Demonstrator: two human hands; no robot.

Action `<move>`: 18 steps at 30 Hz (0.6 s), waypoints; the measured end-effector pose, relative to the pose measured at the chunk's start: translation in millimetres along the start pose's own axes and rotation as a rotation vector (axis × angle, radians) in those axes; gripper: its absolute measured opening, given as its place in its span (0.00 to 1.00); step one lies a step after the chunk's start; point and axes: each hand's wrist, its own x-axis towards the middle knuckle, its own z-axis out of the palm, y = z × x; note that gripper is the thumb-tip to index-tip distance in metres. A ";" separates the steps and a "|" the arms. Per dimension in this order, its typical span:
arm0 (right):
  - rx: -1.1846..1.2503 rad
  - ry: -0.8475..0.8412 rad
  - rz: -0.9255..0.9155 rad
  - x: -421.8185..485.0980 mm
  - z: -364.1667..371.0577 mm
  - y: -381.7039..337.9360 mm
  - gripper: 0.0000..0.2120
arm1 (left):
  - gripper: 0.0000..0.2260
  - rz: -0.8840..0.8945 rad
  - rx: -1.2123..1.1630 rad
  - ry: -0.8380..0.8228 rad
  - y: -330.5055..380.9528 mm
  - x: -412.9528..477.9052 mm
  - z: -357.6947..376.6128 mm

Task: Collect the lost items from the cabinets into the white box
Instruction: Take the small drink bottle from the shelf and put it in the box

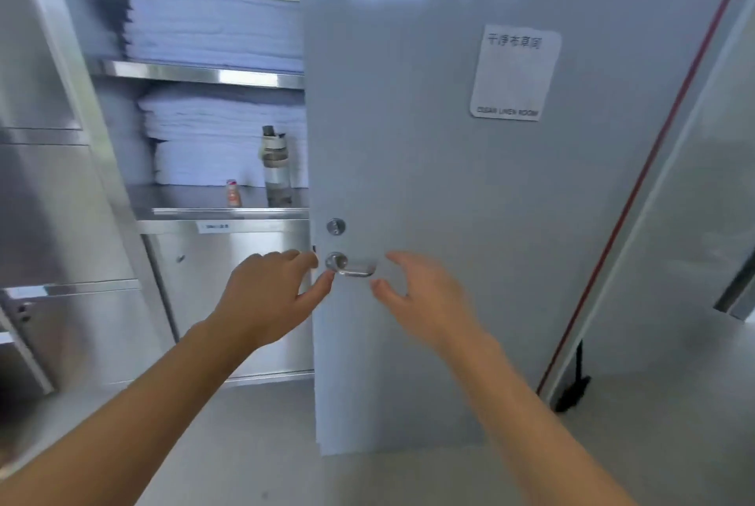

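A grey door (429,158) stands partly open in front of me, with a metal lever handle (351,266) and a lock cylinder above it. My left hand (271,293) is open, its fingertips at the door's edge next to the handle. My right hand (425,297) is open too, fingers curled just right of the handle, holding nothing. Behind the door, on a steel shelf (220,211), stand a clear water bottle (277,168) with a dark lid and a small orange bottle (233,193). No white box is in view.
Stacks of folded white towels (216,31) fill the steel cabinet's upper shelves. Shut steel cabinet doors (228,293) sit below the shelf. A label (514,72) reading "clean linen room" is stuck on the door. A red-edged frame (653,162) runs at the right.
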 end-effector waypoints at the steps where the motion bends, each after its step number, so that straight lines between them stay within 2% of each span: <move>1: 0.027 -0.022 -0.040 6.7 12.4 -19.9 0.25 | 0.29 -0.049 0.034 -0.005 -20.4 -11.2 -7.6; 5: 0.077 -0.141 -0.210 24.8 46.1 -89.7 0.27 | 0.31 -0.219 0.153 -0.008 -79.9 -53.4 -42.4; 9: 0.107 -0.173 -0.308 34.3 58.9 -129.7 0.27 | 0.29 -0.317 0.177 0.034 -104.0 -81.1 -74.5; 14: 0.142 -0.197 -0.331 38.8 58.6 -139.7 0.26 | 0.30 -0.375 0.176 0.044 -110.6 -89.6 -87.6; 18: 0.146 -0.191 -0.318 42.6 55.4 -133.0 0.26 | 0.31 -0.349 0.189 0.048 -107.1 -86.7 -85.4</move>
